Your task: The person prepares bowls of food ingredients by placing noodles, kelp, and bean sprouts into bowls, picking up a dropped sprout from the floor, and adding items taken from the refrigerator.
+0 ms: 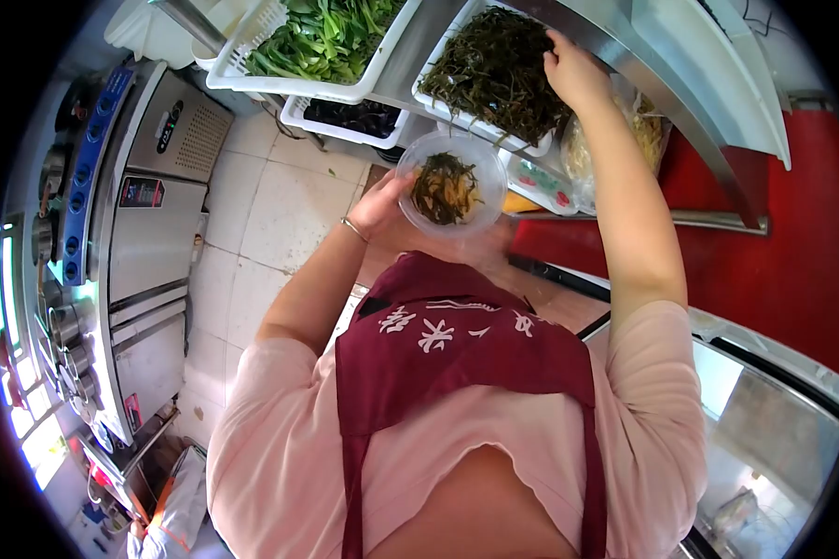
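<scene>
My left hand (382, 203) is closed on the rim of a round, clear plastic bowl (488, 200). In the bowl lie dark green seaweed strips (446, 186) and some paler yellow-orange food. My right hand (576, 73) reaches to the right side of a white basket (426, 93) heaped with dark seaweed strips (494, 70). Its fingers are bent into the edge of the heap and look closed on some strips, with the fingertips partly hidden. The bowl is held just in front of this basket, below its near edge.
Leafy greens (322, 42) fill another white basket (252, 79) on the left; a smaller tray (294, 119) below holds dark food. Plastic bags (583, 154) lie under my right forearm. A metal shelf post (708, 158) stands on the right. A stove (98, 177) is far left.
</scene>
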A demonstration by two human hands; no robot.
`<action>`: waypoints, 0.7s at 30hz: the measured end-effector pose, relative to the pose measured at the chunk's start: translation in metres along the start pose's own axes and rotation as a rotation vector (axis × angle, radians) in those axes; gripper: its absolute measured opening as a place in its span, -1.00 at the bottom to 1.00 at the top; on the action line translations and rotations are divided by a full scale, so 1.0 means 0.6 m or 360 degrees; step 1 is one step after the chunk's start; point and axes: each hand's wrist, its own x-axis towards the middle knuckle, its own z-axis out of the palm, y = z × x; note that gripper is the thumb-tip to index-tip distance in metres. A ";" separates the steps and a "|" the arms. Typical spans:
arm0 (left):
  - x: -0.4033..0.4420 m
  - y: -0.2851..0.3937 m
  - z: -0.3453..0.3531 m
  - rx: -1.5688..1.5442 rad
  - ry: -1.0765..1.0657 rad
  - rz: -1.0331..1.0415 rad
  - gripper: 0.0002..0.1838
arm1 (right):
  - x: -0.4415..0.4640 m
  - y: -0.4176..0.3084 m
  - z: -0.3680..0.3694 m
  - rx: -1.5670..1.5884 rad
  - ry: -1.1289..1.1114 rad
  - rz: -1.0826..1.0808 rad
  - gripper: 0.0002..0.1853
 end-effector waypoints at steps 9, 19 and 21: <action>-0.042 0.013 0.015 0.0002 -0.0136 0.0121 -0.37 | -0.118 -0.105 -0.050 0.0978 0.0204 -0.0178 -0.77; -0.030 0.017 0.052 -0.0031 -0.0163 0.0070 -0.39 | -0.256 -0.163 0.054 0.0530 -0.0433 -0.0735 -0.75; -0.027 0.010 0.050 0.0020 -0.0144 0.0102 -0.44 | -0.244 -0.151 0.010 0.1088 -0.0769 -0.0442 -0.79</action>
